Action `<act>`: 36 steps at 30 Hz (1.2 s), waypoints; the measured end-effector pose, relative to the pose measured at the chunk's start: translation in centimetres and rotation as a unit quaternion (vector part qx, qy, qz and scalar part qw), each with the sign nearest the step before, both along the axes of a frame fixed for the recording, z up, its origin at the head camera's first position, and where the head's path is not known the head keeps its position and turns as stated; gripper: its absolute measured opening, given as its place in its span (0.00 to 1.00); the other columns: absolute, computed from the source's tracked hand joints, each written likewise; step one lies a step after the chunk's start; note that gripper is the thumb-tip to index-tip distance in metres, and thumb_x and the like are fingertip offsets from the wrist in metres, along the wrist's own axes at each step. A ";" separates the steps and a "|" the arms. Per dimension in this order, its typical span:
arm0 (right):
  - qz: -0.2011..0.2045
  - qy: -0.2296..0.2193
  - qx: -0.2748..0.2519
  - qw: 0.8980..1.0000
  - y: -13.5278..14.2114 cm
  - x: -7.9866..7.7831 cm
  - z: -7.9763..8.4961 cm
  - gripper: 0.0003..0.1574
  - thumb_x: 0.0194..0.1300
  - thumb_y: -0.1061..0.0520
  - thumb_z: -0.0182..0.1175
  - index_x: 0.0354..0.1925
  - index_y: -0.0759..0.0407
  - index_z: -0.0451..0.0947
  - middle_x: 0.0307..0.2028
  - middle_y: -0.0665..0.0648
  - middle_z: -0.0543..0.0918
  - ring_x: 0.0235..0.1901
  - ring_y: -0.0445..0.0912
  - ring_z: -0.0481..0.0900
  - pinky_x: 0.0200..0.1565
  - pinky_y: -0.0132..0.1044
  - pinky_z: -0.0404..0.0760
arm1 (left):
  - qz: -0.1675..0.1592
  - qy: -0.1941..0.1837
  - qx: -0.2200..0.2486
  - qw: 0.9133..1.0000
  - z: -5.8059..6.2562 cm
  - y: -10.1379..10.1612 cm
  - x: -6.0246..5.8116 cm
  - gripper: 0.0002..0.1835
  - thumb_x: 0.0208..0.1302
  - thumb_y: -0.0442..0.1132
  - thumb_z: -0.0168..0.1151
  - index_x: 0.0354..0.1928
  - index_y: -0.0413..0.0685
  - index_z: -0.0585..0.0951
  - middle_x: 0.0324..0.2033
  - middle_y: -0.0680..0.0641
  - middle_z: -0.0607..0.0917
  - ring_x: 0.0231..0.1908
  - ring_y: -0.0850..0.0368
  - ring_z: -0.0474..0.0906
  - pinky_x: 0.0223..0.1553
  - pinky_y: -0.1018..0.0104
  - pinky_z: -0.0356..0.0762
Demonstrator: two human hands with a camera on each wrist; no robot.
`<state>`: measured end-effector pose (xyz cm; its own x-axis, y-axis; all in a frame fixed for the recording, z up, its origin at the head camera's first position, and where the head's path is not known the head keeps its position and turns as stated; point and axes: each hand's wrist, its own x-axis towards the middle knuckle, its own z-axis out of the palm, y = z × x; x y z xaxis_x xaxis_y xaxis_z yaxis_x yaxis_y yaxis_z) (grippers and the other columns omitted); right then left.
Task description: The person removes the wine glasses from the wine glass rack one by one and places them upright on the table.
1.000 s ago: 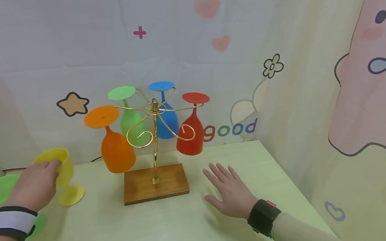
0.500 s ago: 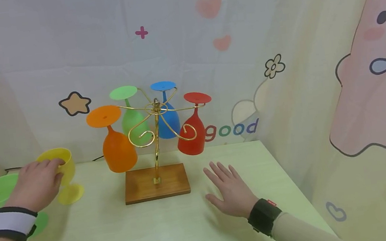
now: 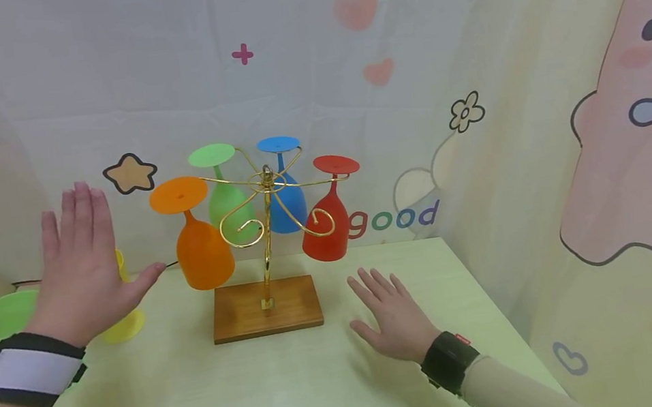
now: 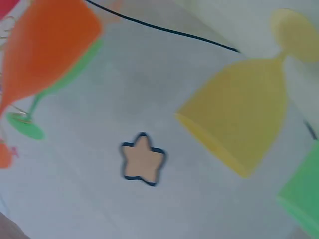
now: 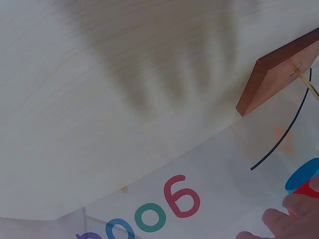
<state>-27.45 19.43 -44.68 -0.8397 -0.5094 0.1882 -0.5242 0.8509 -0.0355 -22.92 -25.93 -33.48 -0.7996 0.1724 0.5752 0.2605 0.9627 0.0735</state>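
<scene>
My left hand [image 3: 85, 276] is raised with fingers straight and thumb out, overlapping a yellow goblet [image 3: 124, 327] in the head view. Nothing is held in it. The left wrist view shows the yellow goblet whole, standing apart beside a green goblet [image 4: 306, 194]. Flat-fingered and palm down, my right hand [image 3: 393, 318] hovers over the table, right of a gold wire stand [image 3: 267, 239]. Upside down on the stand hang an orange goblet [image 3: 204, 257], a light green goblet [image 3: 230, 206], a blue goblet [image 3: 290, 201] and a red goblet [image 3: 326, 231].
The stand rises from a wooden base [image 3: 297, 310] in the middle of the pale table [image 3: 234, 401]. Behind it hangs a printed curtain [image 3: 307, 61], which also runs down the right side. A thin dark cord [image 4: 164, 27] shows along the back.
My left hand has let go of the yellow goblet's rim, lifted and straightened its fingers. The yellow goblet stays standing on the table. My right hand has hardly moved.
</scene>
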 end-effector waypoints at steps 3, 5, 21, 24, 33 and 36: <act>-0.001 -0.003 -0.001 1.000 0.0 0.0 -0.1 0.50 0.65 0.33 0.55 0.76 0.45 0.49 0.75 0.54 0.51 0.74 0.52 0.46 0.69 0.59 0.46 | -0.045 0.050 -0.004 0.998 1.0 2.0 0.5 0.66 0.55 0.71 0.57 0.73 0.33 0.33 0.74 0.38 0.29 0.73 0.40 0.26 0.69 0.43 0.25; -0.002 -0.006 -0.005 1.000 0.0 0.1 -0.1 0.50 0.65 0.33 0.56 0.76 0.45 0.50 0.75 0.54 0.51 0.73 0.52 0.46 0.70 0.58 0.45 | -0.084 0.089 -0.007 0.992 1.5 3.3 0.7 0.61 0.59 0.75 0.44 0.74 0.33 0.36 0.74 0.37 0.33 0.73 0.40 0.30 0.70 0.43 0.29; -0.001 -0.009 -0.015 1.000 0.1 0.2 -0.9 0.48 0.65 0.34 0.55 0.76 0.45 0.51 0.74 0.55 0.54 0.73 0.52 0.48 0.70 0.57 0.45 | -0.210 0.123 -0.061 0.968 1.2 10.4 0.1 0.43 0.73 0.63 0.35 0.75 0.36 0.46 0.74 0.39 0.49 0.74 0.46 0.41 0.72 0.50 0.43; -0.002 -0.004 -0.010 1.000 0.1 0.1 -1.2 0.48 0.65 0.33 0.54 0.76 0.45 0.51 0.74 0.55 0.54 0.73 0.52 0.48 0.70 0.57 0.46 | -0.216 0.125 -0.064 0.966 1.1 10.7 -0.1 0.42 0.72 0.56 0.49 0.75 0.36 0.48 0.74 0.39 0.51 0.73 0.46 0.43 0.71 0.50 0.44; -0.008 -0.011 -0.020 1.000 0.3 -0.5 -1.4 0.49 0.65 0.35 0.57 0.76 0.46 0.50 0.74 0.54 0.54 0.73 0.52 0.49 0.70 0.57 0.47 | -0.240 0.141 -0.049 0.959 0.6 11.6 -0.7 0.32 0.72 0.44 0.54 0.72 0.40 0.60 0.69 0.40 0.65 0.70 0.47 0.56 0.69 0.53 0.54; -0.015 -0.013 -0.043 0.999 0.5 -1.1 -0.5 0.49 0.65 0.35 0.57 0.76 0.47 0.50 0.74 0.54 0.55 0.73 0.52 0.50 0.70 0.57 0.48 | -0.242 0.157 -0.040 0.957 0.5 11.8 -0.8 0.29 0.72 0.41 0.55 0.71 0.41 0.64 0.66 0.41 0.70 0.68 0.47 0.61 0.67 0.53 0.58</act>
<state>-28.56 19.98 -45.16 -0.8594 -0.4672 0.2079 -0.4968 0.8591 -0.1231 -23.77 -14.12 -32.98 -0.4048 0.5324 0.7435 0.6751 0.7224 -0.1497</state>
